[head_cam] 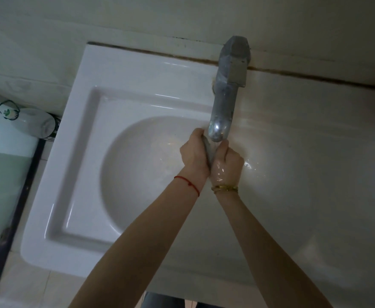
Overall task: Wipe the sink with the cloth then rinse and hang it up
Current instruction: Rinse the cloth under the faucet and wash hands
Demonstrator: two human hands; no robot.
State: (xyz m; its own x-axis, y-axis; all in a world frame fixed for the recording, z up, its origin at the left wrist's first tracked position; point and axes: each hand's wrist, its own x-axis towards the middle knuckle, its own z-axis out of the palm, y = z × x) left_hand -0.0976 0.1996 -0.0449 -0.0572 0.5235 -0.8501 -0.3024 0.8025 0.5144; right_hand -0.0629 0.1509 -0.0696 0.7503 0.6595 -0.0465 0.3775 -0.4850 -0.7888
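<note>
— Where's the cloth right now?

— Bunched between my two fists, directly under the spout of the tap and over the bowl of the sink. My left hand has its fingers curled tight round one side of the cloth, and my right hand grips the other side. The two hands are pressed together, so only a grey strip of cloth shows between them.

— So how far along are you?

— I'd say I'm in the rinse. My right hand shines wet, and the bowl looks wet below. I can't make out a clear stream from the spout, so I can't tell whether the water is running. The wiping looks done, going by where the cloth is.

— What's left?

— Finishing the rinse, probably wringing it out, then hanging it up. No hook or rail is in view.
</note>
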